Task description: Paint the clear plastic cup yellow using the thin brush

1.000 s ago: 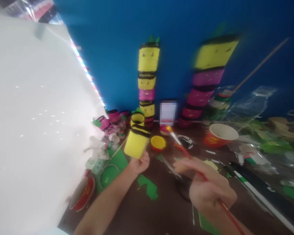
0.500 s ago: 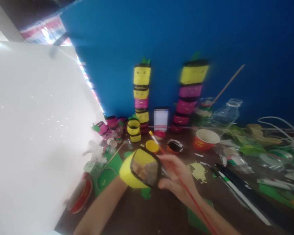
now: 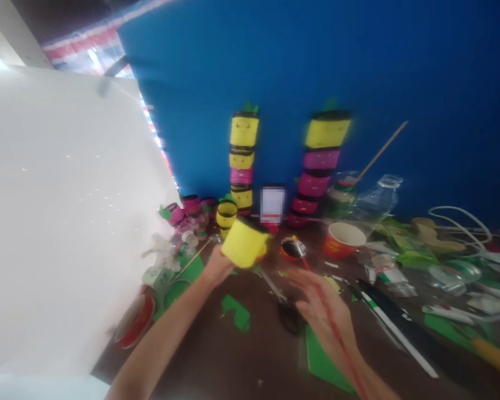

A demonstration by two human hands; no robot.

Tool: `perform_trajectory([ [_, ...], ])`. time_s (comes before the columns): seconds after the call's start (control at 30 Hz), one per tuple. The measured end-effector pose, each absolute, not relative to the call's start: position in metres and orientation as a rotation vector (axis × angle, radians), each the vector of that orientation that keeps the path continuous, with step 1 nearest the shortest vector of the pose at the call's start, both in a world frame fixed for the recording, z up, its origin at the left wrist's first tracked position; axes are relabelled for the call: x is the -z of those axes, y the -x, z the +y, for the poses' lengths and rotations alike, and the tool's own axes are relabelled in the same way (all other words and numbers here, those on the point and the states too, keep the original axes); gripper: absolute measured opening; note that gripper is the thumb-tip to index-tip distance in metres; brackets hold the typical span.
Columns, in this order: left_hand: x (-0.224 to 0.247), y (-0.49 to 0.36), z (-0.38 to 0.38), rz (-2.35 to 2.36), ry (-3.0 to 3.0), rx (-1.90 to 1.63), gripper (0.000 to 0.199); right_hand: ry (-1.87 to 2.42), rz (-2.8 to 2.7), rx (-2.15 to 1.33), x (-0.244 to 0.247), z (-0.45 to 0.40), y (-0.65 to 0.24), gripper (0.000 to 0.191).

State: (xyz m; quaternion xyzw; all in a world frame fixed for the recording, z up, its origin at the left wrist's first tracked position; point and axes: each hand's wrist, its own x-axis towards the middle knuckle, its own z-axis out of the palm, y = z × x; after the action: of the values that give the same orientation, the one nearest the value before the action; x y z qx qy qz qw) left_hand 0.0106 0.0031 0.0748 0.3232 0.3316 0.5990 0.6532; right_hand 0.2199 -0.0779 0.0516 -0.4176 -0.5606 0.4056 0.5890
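My left hand (image 3: 217, 268) is closed on a yellow cup piece (image 3: 244, 243) with a black rim, holding it tilted above the table with its outer wall towards me. My right hand (image 3: 329, 303) holds a paintbrush (image 3: 308, 266) with a long red handle, some of its fingers stretched out. The bristle end reaches the small cup of black paint (image 3: 285, 256). Scissors (image 3: 290, 318) lie on the table between my hands, partly blurred. Behind the held piece stands a smaller yellow cup stack (image 3: 226, 214) with black bands.
Two tall stacks of yellow and pink cups (image 3: 241, 176) (image 3: 312, 186) stand before the blue board (image 3: 283, 61). A red paper cup (image 3: 336, 249), plastic bottles (image 3: 394, 276) and pens (image 3: 400, 328) are right. Left are a red tape roll (image 3: 138, 322) and green scraps (image 3: 236, 313).
The yellow cup piece has moved up and away, turning its opening from view. My right hand has drawn off to the right, and the brush tip is now at the black paint.
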Motion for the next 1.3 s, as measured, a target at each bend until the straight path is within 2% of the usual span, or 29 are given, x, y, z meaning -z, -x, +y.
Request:
perform_trajectory([
  [0.1, -0.089, -0.009, 0.008, 0.782, -0.709, -1.499, 0.035, 1.154, -1.272, -0.831, -0.053, -0.087, -0.217, 0.039],
  [0.2, -0.112, -0.008, 0.012, 0.698, -0.565, -1.610, 0.039, 1.223, -1.278, -0.777, -0.052, -0.094, -0.209, 0.036],
  [0.33, -0.142, -0.006, 0.017, 0.543, -0.255, -1.584, 0.007, 1.153, -1.323, -0.890, -0.050, -0.097, -0.188, 0.033],
  [0.4, -0.155, -0.008, 0.020, 0.404, -0.255, -1.609, 0.017, 1.083, -1.314, -1.036, -0.053, -0.097, -0.173, 0.030],
  [0.53, -0.181, -0.021, 0.025, 0.221, -0.340, -1.716, 0.022, 0.873, -1.204, -1.333, -0.069, -0.095, -0.137, 0.028],
  [0.7, -0.207, -0.037, 0.020, 0.285, -0.388, -1.833, 0.030, 0.833, -1.099, -1.390, -0.087, -0.092, -0.108, 0.028],
  [0.87, -0.210, -0.042, 0.014, 0.295, -0.440, -1.816, 0.031, 0.910, -1.071, -1.340, -0.090, -0.090, -0.100, 0.029],
  [1.17, -0.188, -0.038, 0.007, 0.193, -0.330, -1.557, 0.017, 1.033, -1.164, -1.172, -0.059, -0.079, -0.114, 0.026],
  [1.3, -0.170, -0.031, 0.003, 0.254, -0.269, -1.382, 0.014, 1.053, -1.191, -1.033, -0.079, -0.075, -0.138, 0.031],
])
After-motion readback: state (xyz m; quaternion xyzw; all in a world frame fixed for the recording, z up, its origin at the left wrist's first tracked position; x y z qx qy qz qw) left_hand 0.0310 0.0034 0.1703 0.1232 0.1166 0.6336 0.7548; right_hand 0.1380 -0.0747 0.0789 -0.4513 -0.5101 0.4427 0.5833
